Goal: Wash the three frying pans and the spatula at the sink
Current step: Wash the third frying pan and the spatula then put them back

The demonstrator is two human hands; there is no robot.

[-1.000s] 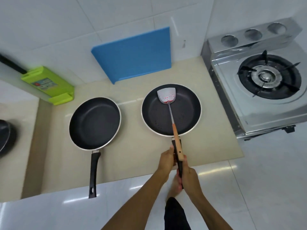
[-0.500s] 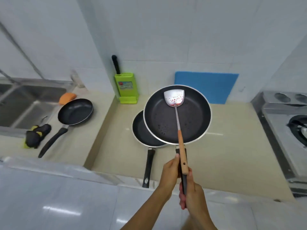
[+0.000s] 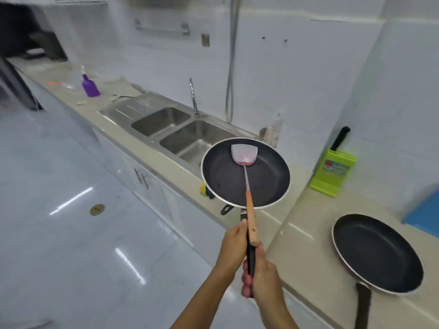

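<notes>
I carry a black frying pan point(image 3: 266, 176) in the air, just right of the sink point(image 3: 190, 143). A metal spatula point(image 3: 244, 157) with red specks on its blade lies in it, its wooden handle resting along the pan's black handle. My left hand point(image 3: 234, 243) clamps the spatula's handle against the pan's handle. My right hand point(image 3: 260, 279) grips the pan's handle lower down. A second black pan point(image 3: 377, 252) sits on the counter at the right. Of the third pan only a handle tip point(image 3: 225, 209) shows below the held pan.
The double steel sink has a faucet point(image 3: 193, 96) behind it and a drainboard to its left. A purple bottle point(image 3: 89, 85) stands further left. A green knife block point(image 3: 332, 172) and a blue cutting board point(image 3: 425, 214) stand against the right wall. A yellow-black sponge point(image 3: 203, 189) lies by the sink.
The view has swung left from the stove side toward the sink. The held pan with the spatula has travelled left along the counter, leaving the second pan behind at the right.
</notes>
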